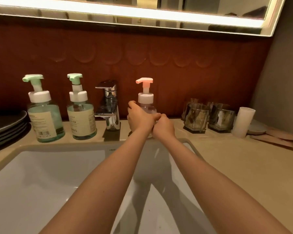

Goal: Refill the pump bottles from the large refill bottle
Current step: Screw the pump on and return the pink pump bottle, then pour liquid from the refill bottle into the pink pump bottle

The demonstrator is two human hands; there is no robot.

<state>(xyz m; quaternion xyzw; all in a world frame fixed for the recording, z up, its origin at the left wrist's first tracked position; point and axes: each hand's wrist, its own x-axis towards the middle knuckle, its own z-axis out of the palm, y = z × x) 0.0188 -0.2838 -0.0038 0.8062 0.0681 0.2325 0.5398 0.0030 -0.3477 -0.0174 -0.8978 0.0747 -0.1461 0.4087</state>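
- Clear pump bottle (pixel 145 98) with a pink pump head and white collar, upright on the tabletop (pixel 227 157), just right of the faucet (pixel 110 105) and behind the back rim of the sink (pixel 41 174).
- Left hand (pixel 139 115) gripping that bottle, fingers wrapped round its left side and thumb laid across the front.
- Right hand (pixel 163 127) low at the bottle's right front, fingers curled and touching the left thumb (impossible to tell whether gripping the bottle or only resting against it).
- Both bare forearms stretched forward over the sink.
- Left of the faucet, 2 more pump bottles with green heads and white collars, upright, side by side but apart, both labelled and with greenish liquid inside: the larger green-pump bottle (pixel 46 115) farther left, the smaller green-pump bottle (pixel 81 119) nearer the faucet.
- At the far left edge, a stack of dark plates (pixel 7 125).
- Right of the hands, 2 dark glass tumblers (pixel 196 117) close together on dark coasters.
- Further right, a white cup (pixel 243 121), a small dish (pixel 256 128) just beside it, and flat wooden pieces (pixel 277 137) at the far right.
- Above, a mirror (pixel 125 12) with a lit lower edge over a reddish-brown wall panel.
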